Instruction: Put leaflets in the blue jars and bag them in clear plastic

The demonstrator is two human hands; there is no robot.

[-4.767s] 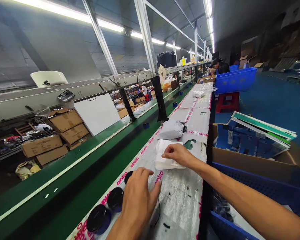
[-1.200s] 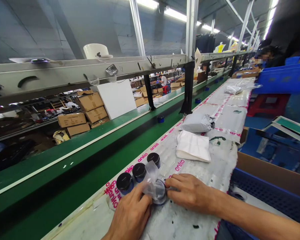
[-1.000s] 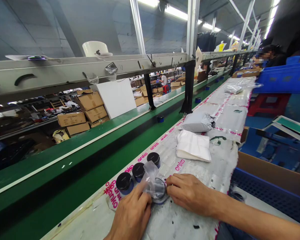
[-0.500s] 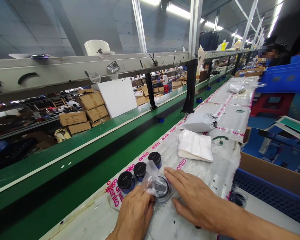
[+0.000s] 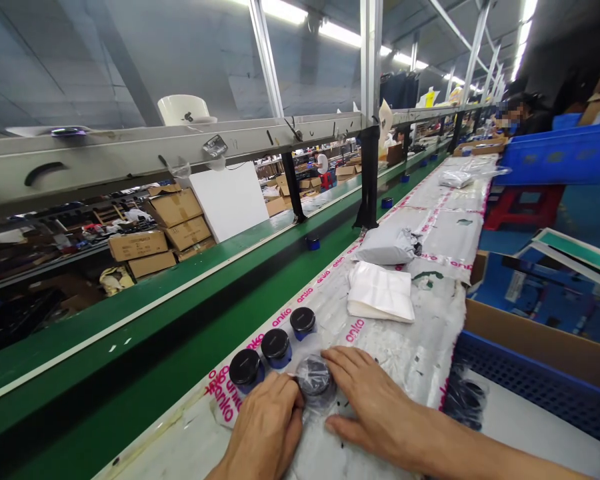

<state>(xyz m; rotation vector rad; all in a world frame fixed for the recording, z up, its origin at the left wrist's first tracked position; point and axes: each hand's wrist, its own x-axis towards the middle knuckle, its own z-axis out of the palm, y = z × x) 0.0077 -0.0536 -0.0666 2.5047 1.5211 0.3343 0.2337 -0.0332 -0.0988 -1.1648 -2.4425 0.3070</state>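
Clear plastic film [image 5: 305, 353], standing up in a loose flap earlier, now lies folded down around a round black-lidded jar [image 5: 315, 381], on the plastic-sheeted conveyor belt [image 5: 405, 373] with pink "anko" print. Head view: right hand [image 5: 375, 407] lies flat, its spread fingers [image 5: 343, 363] against the jar's right side. Left hand [image 5: 263, 427] sits at the jar's left, fingers curled (grip unclear, cannot tell). Three blue-bodied black-lidded jars [image 5: 275, 348] stand in a row just beyond. Further along lie a folded white packet [image 5: 380, 293] and a grey mailer bag [image 5: 385, 245]. Blue plastic crate [image 5: 555, 157] stands off the belt, right.
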